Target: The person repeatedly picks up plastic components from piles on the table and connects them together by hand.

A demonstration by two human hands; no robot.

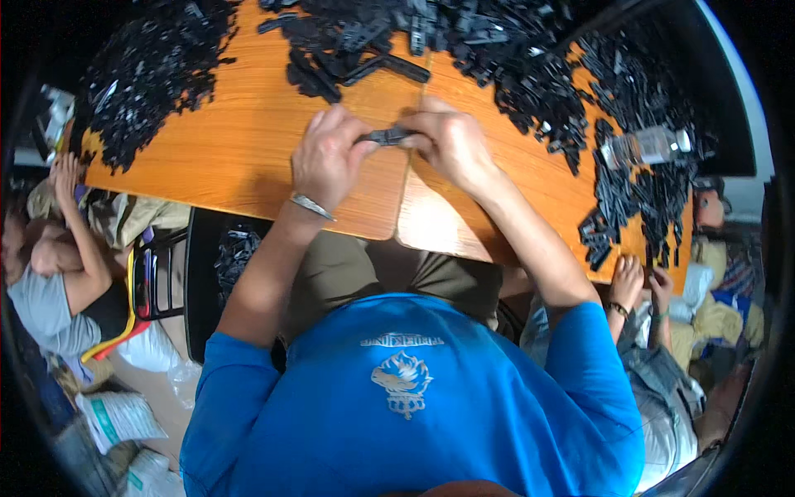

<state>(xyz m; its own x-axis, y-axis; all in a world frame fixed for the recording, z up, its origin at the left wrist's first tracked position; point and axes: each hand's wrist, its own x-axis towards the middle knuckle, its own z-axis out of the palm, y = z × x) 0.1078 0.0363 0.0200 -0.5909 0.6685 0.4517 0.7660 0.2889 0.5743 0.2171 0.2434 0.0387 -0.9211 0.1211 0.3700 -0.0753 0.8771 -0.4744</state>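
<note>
Between my two hands, just above the wooden table (240, 157), I hold a small black plastic part (387, 137). My left hand (330, 153) pinches its left end, and a bracelet circles that wrist. The right end sits in the closed fingers of my right hand (451, 141). The fingers partly cover the part, so its exact kind does not show. Just beyond my hands lies a heap of longer black plastic pieces (356, 62).
Heaps of small black parts lie at far left (149, 83) and right (538, 91). A clear bottle (646, 147) rests on the right pile. Co-workers' hands (628, 282) are at the right edge, another person's hand (65, 178) at left. A dark bin (236, 257) holds parts beside me.
</note>
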